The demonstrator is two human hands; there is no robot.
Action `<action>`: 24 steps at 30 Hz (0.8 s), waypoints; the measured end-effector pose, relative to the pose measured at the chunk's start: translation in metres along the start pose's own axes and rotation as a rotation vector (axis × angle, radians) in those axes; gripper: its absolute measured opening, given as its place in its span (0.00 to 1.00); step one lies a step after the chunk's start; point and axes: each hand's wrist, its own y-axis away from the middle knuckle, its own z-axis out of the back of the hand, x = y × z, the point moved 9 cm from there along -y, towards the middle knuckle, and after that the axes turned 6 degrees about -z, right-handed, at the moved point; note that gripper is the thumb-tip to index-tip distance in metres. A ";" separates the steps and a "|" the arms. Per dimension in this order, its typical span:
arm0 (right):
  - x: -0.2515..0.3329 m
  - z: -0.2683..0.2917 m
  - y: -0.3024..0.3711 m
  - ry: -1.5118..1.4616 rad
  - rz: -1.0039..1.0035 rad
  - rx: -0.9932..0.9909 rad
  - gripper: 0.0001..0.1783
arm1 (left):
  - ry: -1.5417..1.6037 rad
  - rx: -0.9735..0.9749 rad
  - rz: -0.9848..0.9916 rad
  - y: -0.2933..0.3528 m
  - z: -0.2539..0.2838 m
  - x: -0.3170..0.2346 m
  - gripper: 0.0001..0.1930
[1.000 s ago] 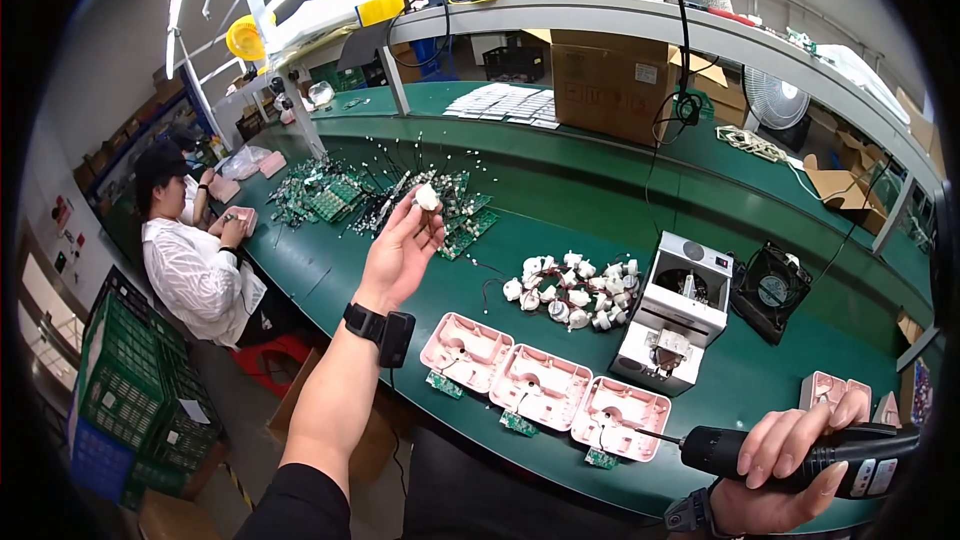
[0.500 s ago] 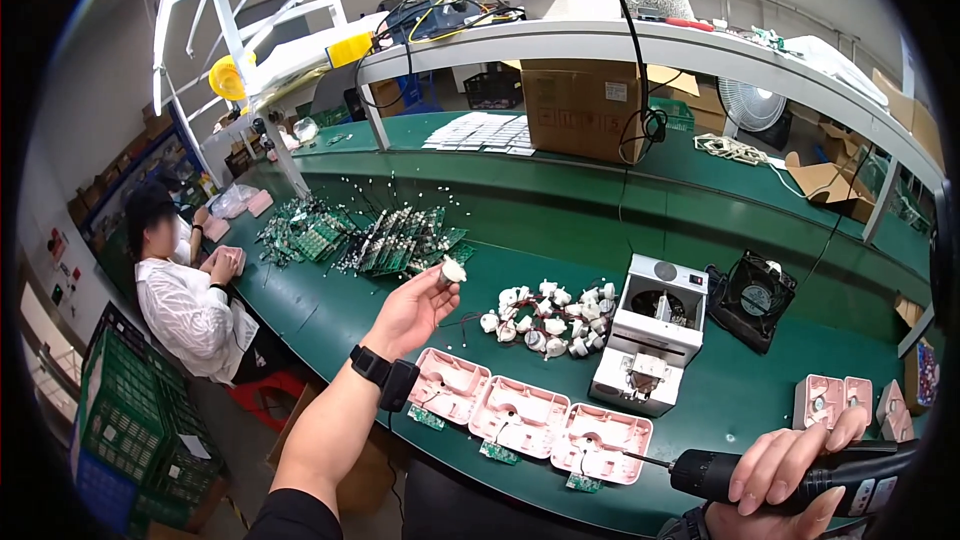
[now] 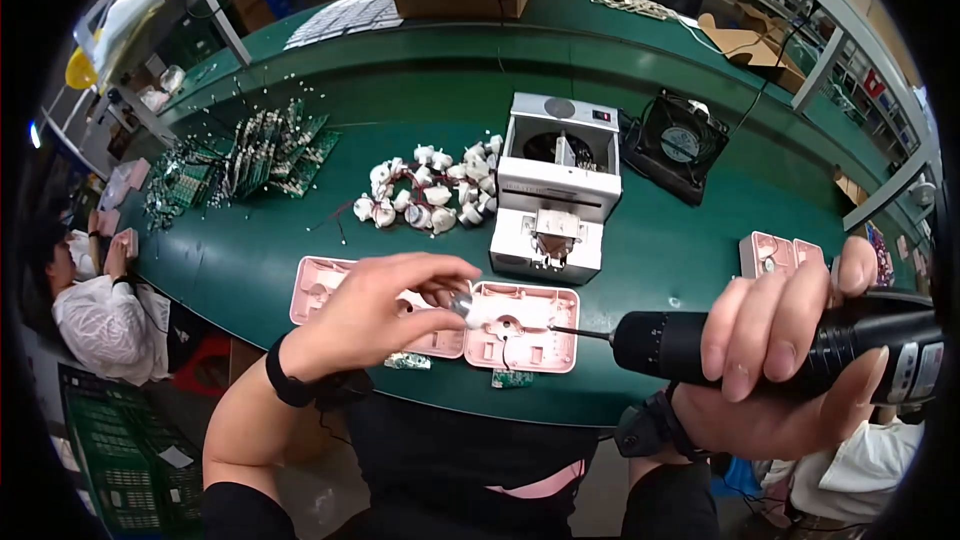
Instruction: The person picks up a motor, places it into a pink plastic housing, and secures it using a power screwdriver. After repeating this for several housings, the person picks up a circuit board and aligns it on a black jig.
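Observation:
A small motor [image 3: 461, 306] with a silver body and a white end is pinched in the fingertips of my left hand [image 3: 375, 308]. That hand hovers over the row of pink plastic housing halves, at the left side of the rightmost housing half [image 3: 525, 360]. My fingers partly cover the motor and the middle housing half [image 3: 447, 341]. Beneath the rightmost half hangs a small green circuit board [image 3: 512, 378] on a dark wire. My right hand [image 3: 770, 350] is wrapped round a black electric screwdriver [image 3: 645, 342]. Its thin bit points left, over the right side of that half.
White-ended motors [image 3: 430, 190] lie heaped behind the housings, with piled circuit boards [image 3: 270, 155] farther left. A white machine [image 3: 560, 180] and a black fan [image 3: 683, 145] stand at the back. More pink housings [image 3: 770, 255] sit right. A person [image 3: 110, 320] sits at far left.
My left hand has brought the motor down from near the heap to the rightmost housing half. The view has tipped downward. The screwdriver stays in my right hand, pointing left.

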 end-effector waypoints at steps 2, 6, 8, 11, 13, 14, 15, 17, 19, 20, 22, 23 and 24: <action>-0.008 -0.001 -0.002 -0.020 -0.020 -0.012 0.23 | -0.192 0.106 -0.147 0.004 -0.039 -0.005 0.15; -0.013 -0.005 0.001 -0.037 -0.024 0.009 0.24 | -0.411 0.086 -0.302 0.017 -0.074 0.001 0.16; -0.012 -0.006 0.004 -0.032 -0.034 0.027 0.25 | -0.458 0.042 -0.338 0.020 -0.086 -0.001 0.16; -0.010 -0.001 0.009 -0.024 -0.037 -0.065 0.25 | -0.602 -0.041 -0.387 0.021 -0.094 -0.009 0.17; -0.015 -0.001 0.016 0.041 -0.084 -0.082 0.25 | -0.617 -0.047 -0.397 0.019 -0.094 -0.007 0.18; -0.019 0.000 0.020 0.103 -0.125 -0.101 0.25 | -0.638 -0.052 -0.409 0.017 -0.094 -0.007 0.18; -0.024 0.001 0.024 0.165 -0.166 -0.119 0.26 | -0.659 -0.057 -0.421 0.016 -0.094 -0.007 0.18; -0.032 0.003 0.032 0.202 -0.183 -0.124 0.26 | -0.643 -0.072 -0.418 0.014 -0.094 -0.006 0.18; -0.044 0.006 0.039 0.260 -0.207 -0.140 0.26 | -0.630 -0.097 -0.409 0.014 -0.092 -0.005 0.19; -0.049 0.006 0.041 0.262 -0.210 -0.137 0.26 | -0.626 -0.100 -0.407 0.014 -0.092 -0.003 0.19; -0.066 0.002 0.043 0.201 -0.284 -0.097 0.25 | -0.604 -0.076 -0.390 0.013 -0.094 0.006 0.19; -0.075 -0.001 0.045 0.171 -0.320 -0.077 0.25 | -0.593 -0.064 -0.383 0.013 -0.095 0.010 0.19; -0.080 0.000 0.047 0.182 -0.317 -0.077 0.25 | -0.585 -0.066 -0.392 0.012 -0.095 0.008 0.19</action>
